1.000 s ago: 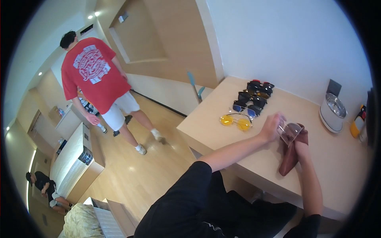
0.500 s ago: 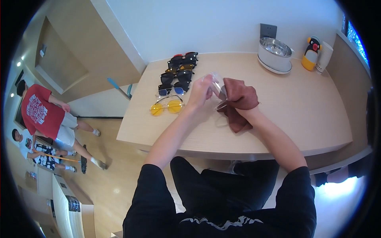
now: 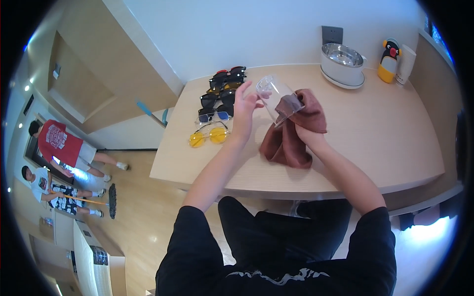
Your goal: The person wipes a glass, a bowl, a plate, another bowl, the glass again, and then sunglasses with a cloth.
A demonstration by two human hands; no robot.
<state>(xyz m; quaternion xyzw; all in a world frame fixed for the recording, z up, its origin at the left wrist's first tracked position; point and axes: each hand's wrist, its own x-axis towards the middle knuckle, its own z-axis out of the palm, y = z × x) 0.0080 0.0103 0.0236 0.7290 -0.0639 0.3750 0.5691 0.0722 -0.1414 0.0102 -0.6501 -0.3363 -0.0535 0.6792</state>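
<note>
A clear drinking glass is tilted over the table, its base toward the upper left and its mouth toward my right hand. Part of a reddish-brown cloth is tucked inside the glass, and the rest drapes over my right hand and hangs below. My right hand is closed on the cloth, its fingers mostly hidden by the folds. Beside the glass's base, my left hand has its fingers apart, the tips at or against the glass wall; a firm grip is not visible.
On the table's left lies a column of several sunglasses, with yellow-lensed glasses nearest. At the back right stand a white pot, a penguin figure and a white cup stack. Two people, one holding a mop, stand at left.
My left fingers have spread from their closed hold near the glass. The glass now shows more fully, with cloth inside it. The people at left have shifted in view.
</note>
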